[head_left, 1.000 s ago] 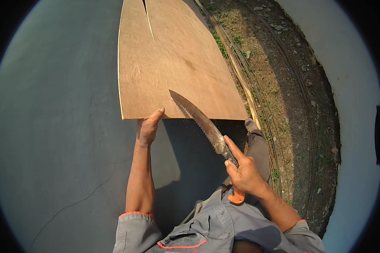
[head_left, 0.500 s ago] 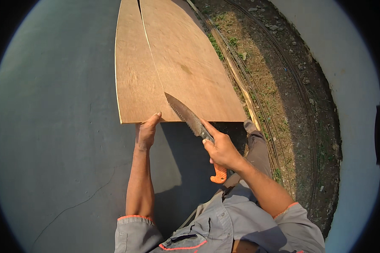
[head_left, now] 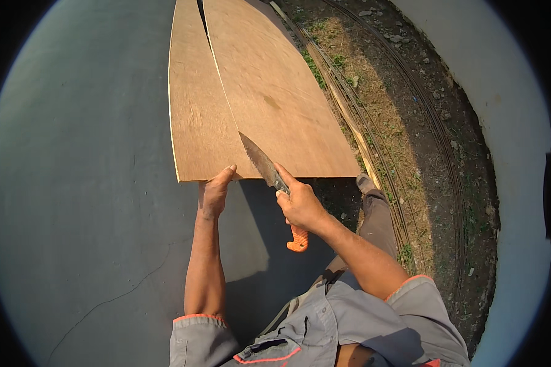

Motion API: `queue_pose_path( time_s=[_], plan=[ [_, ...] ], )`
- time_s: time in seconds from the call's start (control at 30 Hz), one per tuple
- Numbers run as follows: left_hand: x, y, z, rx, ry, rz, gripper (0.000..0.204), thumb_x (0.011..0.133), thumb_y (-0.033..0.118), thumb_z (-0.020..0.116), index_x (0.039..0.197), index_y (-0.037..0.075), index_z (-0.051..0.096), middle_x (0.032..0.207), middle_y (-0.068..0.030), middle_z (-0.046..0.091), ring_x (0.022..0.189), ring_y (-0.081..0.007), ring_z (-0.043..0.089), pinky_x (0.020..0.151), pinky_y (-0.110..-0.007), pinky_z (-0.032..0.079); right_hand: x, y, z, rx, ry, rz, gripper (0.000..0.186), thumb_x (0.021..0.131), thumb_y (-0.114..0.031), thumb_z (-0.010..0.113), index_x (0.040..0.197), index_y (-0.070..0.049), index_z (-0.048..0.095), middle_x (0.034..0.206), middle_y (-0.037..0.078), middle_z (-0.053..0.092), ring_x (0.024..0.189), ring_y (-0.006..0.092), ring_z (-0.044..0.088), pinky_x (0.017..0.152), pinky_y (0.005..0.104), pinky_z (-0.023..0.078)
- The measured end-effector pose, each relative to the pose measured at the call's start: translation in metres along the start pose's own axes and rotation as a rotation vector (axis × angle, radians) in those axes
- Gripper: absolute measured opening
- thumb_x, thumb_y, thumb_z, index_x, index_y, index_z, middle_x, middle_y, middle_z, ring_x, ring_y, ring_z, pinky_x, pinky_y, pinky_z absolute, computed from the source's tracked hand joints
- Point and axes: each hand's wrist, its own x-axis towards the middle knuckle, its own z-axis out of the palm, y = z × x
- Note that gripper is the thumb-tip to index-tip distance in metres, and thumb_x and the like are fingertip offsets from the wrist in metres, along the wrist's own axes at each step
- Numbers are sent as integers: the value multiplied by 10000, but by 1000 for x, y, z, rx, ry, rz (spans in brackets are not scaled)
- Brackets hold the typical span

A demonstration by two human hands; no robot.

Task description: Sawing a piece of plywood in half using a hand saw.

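Observation:
A large plywood sheet [head_left: 288, 116] stretches away from me, split by a long cut that runs from its far edge toward the near one. In the cut's near end sits the rusty blade of a hand saw [head_left: 258, 156], its tip out of sight below the wood. My right hand [head_left: 300, 205] is wrapped round the saw's orange and black handle, just off the near edge. To its left, my left hand [head_left: 215, 191] grips that edge, thumb on top and fingers hidden underneath. The narrower strip of plywood lies left of the cut.
On the left rises a smooth grey wall [head_left: 86, 159] with a thin crack. Right of the sheet, long rods and a wooden strip [head_left: 355, 131] lie on dirt ground [head_left: 404, 153] with grass and stones. A pale wall [head_left: 502, 104] bounds the far right. My foot [head_left: 365, 183] shows by the sheet's corner.
My right hand has pushed the saw forward and left, so less of the blade shows above the plywood. My left hand keeps its hold on the edge.

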Motion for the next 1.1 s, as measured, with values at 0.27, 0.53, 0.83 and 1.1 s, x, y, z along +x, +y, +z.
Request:
queue_pose_path(
  time_s=[0.27,0.53,0.83,1.1],
  plan=[
    [-6,12,-8,14,8,37,304,931,71,724,1208,-33,657,1151,-111,687,1060,-212,655,960,-370,523,-109,-20,-40,-96,18,-174,708,917,-12,531,1589,17,309,1130,340,701,861,339,773,780,373,586],
    [1,-2,-32,-14,52,-26,297,933,65,719,1204,-39,657,1152,-114,689,1054,-215,661,958,-383,527,-64,-43,-27,-83,-142,120,684,932,-23,518,1578,36,304,867,270,731,719,331,751,714,398,570],
    [6,-9,-5,0,10,36,260,908,76,755,1138,-31,698,1081,-93,714,990,-195,688,921,-367,545,-3,-10,-4,-9,-90,91,694,973,-55,528,1622,-64,283,647,50,608,511,125,621,489,315,538],
    [-3,10,-7,-20,36,40,245,924,82,731,1136,-36,691,1089,-92,697,1014,-211,665,952,-382,522,-114,-23,-47,-13,-27,-27,700,944,-11,495,1616,-40,300,758,160,723,600,223,701,642,357,577]
  ],
)
